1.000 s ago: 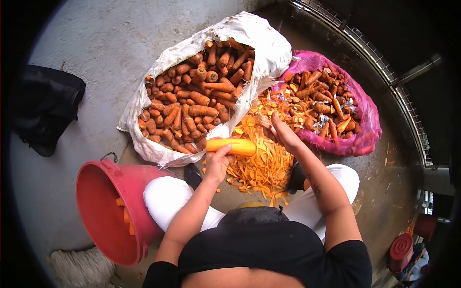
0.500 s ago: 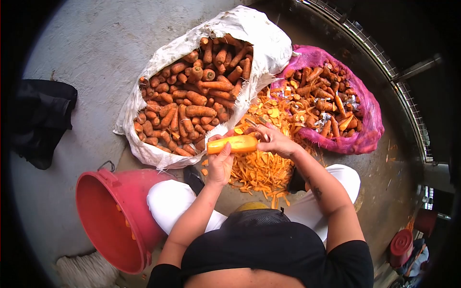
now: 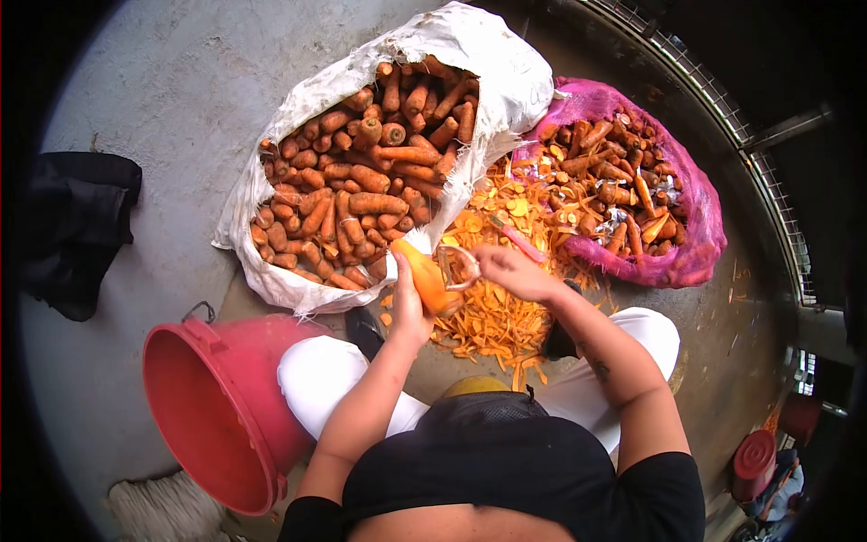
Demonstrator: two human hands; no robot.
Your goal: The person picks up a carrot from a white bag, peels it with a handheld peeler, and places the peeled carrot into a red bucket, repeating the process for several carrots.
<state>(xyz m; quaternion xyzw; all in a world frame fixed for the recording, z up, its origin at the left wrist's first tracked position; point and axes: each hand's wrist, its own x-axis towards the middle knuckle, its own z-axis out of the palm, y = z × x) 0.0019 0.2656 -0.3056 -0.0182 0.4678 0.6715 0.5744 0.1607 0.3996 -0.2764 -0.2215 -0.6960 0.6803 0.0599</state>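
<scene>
My left hand (image 3: 408, 303) grips a peeled orange carrot (image 3: 427, 275), tilted with its tip pointing up and left. My right hand (image 3: 510, 271) holds a pink-handled peeler (image 3: 517, 238) just right of the carrot, and a thin curl of peel (image 3: 459, 269) arcs between blade and carrot. Below both hands lies a heap of orange peelings (image 3: 492, 321) on the floor between my knees.
A white sack (image 3: 506, 68) full of unpeeled carrots stands ahead on the left, a pink mesh sack (image 3: 691, 262) of carrots and scraps on the right. A red bucket (image 3: 208, 406) sits by my left knee. Dark cloth (image 3: 77, 226) lies far left, a railing at right.
The carrot has turned from lying level to standing tilted in my left hand. My right hand has drawn the peeler along it and a peel strip now curls off.
</scene>
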